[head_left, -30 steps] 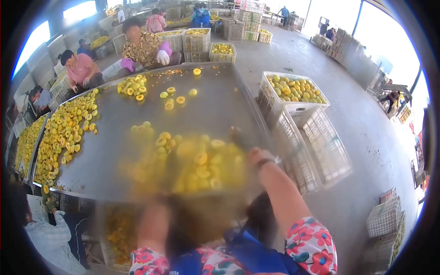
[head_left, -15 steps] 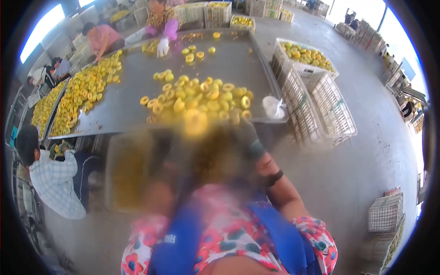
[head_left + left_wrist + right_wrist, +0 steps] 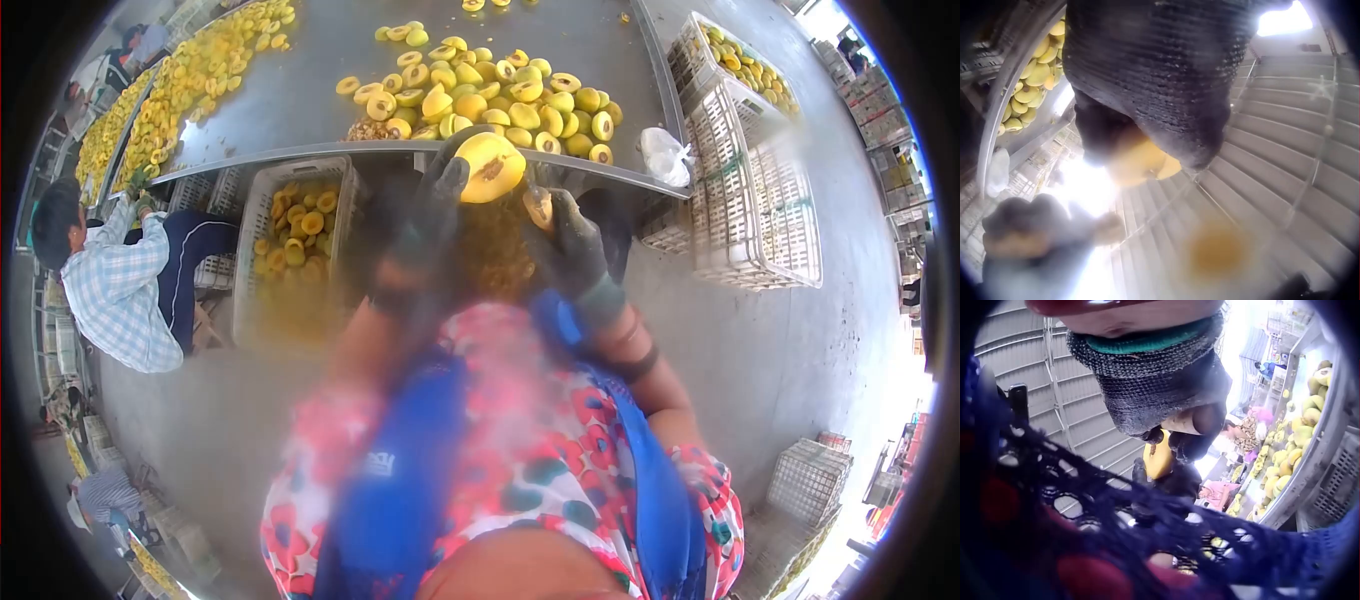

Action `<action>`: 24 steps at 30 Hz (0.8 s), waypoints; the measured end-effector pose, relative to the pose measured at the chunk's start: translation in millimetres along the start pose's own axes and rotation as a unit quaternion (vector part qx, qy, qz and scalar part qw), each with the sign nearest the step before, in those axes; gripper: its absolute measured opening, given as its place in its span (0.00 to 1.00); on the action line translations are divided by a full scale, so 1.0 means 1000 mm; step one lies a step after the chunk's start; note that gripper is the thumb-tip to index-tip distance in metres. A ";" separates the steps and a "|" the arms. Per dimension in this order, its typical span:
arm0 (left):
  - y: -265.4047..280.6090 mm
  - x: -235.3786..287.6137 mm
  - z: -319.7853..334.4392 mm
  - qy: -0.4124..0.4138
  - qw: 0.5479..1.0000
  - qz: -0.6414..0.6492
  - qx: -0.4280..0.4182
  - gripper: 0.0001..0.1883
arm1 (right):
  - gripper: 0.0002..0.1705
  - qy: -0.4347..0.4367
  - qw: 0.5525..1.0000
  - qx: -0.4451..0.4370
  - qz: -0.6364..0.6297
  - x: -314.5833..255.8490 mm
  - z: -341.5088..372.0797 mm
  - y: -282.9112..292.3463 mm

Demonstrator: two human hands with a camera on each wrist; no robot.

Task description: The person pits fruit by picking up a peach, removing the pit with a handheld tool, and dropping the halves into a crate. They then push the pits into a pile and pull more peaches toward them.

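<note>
Dark knit gloves cover both hands. Between thumb and fingers my left hand (image 3: 425,215) grips a yellow peach half (image 3: 490,168), its cut face turned up, at the table's front edge. My right hand (image 3: 582,245) is curled round a small tool (image 3: 538,208) close beside the peach half; a pale handle (image 3: 1186,422) shows in its palm in the right wrist view. The tool's kind I cannot tell. Just beyond the hands, a heap of peach halves (image 3: 525,95) lies on the metal table (image 3: 330,60). A blurred brownish mass (image 3: 500,245) shows below the hands.
A pale crate (image 3: 345,215) of peach halves stands on the floor at left, near a seated person (image 3: 125,280). White crates (image 3: 760,210) stand at right, one holding whole fruit. A white bag (image 3: 665,157) lies on the table corner. More halves (image 3: 215,70) cover the table's left side.
The head view has tipped downward. My right hand has come back from beside the heap toward my body, and both hands now meet at the peach half before the table edge.
</note>
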State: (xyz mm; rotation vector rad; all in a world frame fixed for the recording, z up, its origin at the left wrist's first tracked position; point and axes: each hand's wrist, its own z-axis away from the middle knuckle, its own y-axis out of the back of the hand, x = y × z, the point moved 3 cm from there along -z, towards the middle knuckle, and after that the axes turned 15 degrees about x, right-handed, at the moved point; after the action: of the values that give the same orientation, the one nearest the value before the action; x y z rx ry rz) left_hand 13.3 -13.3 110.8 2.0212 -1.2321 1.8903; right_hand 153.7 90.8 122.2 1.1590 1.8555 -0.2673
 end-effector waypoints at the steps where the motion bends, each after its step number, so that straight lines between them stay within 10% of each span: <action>1: 0.003 -0.009 0.000 0.058 0.996 0.063 -0.001 0.24 | 0.17 0.016 1.000 0.003 0.012 0.002 0.001 -0.003; 12: 0.021 -0.044 0.000 -0.016 0.986 -0.163 0.024 0.25 | 0.19 -0.063 0.994 -0.061 0.063 0.035 0.011 -0.028; 19: 0.014 -0.069 -0.001 -0.017 0.992 -0.079 0.099 0.25 | 0.18 -0.157 0.979 -0.057 -0.121 0.059 0.018 -0.044; 24: -0.005 -0.054 -0.001 -0.104 0.981 -0.123 0.107 0.25 | 0.16 -0.210 0.974 -0.082 -0.014 0.047 0.015 -0.042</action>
State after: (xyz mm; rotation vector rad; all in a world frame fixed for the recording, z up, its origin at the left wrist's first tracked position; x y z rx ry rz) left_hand 21.0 15.7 65.8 2.4050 -0.7936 1.7958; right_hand 121.7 88.4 66.2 0.8828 1.4904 -0.3401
